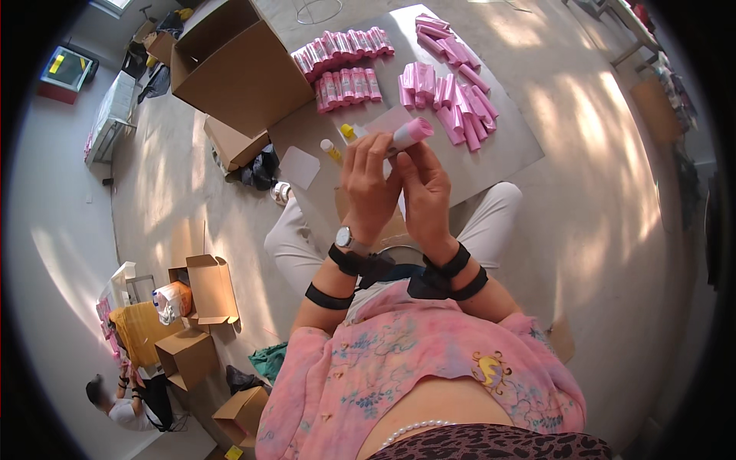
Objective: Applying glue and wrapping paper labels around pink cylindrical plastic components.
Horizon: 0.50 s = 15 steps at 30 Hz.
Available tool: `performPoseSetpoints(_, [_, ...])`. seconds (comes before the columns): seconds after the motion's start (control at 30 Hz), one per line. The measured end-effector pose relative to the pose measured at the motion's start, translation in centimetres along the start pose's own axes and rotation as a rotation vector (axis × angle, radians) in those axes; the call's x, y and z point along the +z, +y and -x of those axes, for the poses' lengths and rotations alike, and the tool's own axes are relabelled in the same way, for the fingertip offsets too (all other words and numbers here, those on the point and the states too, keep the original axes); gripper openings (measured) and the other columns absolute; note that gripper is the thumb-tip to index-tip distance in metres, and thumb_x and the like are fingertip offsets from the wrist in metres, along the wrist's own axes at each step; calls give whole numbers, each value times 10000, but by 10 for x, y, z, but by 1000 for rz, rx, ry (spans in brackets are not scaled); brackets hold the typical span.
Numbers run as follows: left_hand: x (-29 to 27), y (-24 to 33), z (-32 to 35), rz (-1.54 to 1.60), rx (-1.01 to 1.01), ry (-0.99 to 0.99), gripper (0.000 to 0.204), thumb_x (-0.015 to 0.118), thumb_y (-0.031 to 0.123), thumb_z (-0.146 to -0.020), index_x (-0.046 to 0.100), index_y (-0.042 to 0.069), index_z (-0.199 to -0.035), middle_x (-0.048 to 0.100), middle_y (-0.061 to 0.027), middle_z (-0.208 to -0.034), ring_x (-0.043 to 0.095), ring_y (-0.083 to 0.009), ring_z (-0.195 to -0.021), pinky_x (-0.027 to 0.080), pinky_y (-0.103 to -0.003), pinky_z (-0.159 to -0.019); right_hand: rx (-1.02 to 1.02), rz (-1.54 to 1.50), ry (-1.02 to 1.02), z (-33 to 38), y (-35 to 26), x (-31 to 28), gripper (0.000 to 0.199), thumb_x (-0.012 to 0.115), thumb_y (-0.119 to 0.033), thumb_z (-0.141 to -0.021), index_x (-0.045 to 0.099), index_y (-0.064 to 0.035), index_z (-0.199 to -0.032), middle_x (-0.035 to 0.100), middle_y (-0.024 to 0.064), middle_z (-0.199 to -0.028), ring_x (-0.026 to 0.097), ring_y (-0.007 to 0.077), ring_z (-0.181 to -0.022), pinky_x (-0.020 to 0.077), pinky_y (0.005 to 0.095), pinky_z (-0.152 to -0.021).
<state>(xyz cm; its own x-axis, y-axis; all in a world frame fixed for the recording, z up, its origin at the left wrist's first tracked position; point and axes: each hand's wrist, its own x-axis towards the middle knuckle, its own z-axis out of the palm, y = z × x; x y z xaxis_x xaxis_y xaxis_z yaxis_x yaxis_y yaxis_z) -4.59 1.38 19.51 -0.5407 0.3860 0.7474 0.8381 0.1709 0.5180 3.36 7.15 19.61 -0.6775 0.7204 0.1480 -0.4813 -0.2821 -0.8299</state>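
head view: the person is sitting on the floor with both hands raised together at the centre of the scene. the left hand is grasping the pink roll near its lower, paler end, fingers wrapped about it. the right hand is pressing against the left from the right side, thumb and fingertips pinching at the same roll or a label on it; which of the two cannot be told. neither hand is released. the roll is being held clear of the floor, tilted up toward the far right, above the grey mat.

on the mat, far of the hands, sorted pink rolls are lying in two neat rows at the left, and a looser heap of rolls is lying at the right. a small yellow-capped tube is lying just left of the hands, near the mat's near-left corner. a large open cardboard box is standing at the far left. smaller boxes are standing at the near left, where another person is sitting on the floor.

handling judgement: the roll is appearing light and soft, likely thin film wound tight, yielding under a hard squeeze and somewhat slippery. the sound grip is looking to be around the middle of the barrel, fingers encircling it, leaving the ends free.
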Motion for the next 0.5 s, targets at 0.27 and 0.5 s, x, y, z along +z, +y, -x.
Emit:
performPoseSetpoints(0.27, [14, 29, -11, -78, 216, -13, 459, 745, -32, -777, 711, 36, -1230, 712, -124, -1178, 678, -335, -1080, 556, -441, -951, 6, -251, 95, -8, -4, -20, 330, 552, -61, -1077, 574, -28, -1405, 657, 43, -1305, 612, 106, -1170, 503, 274, -999])
performPoseSetpoints(0.5, [17, 44, -12, -74, 241, -64, 517, 709, -92, -762, 737, 80, -1249, 725, -113, -1165, 696, -302, -1052, 584, -397, -878, -50, -278, 0, -11, -6, -50, 382, 576, -50, -1057, 547, -33, -1438, 651, 69, -1357, 616, 159, -1244, 495, 320, -1058])
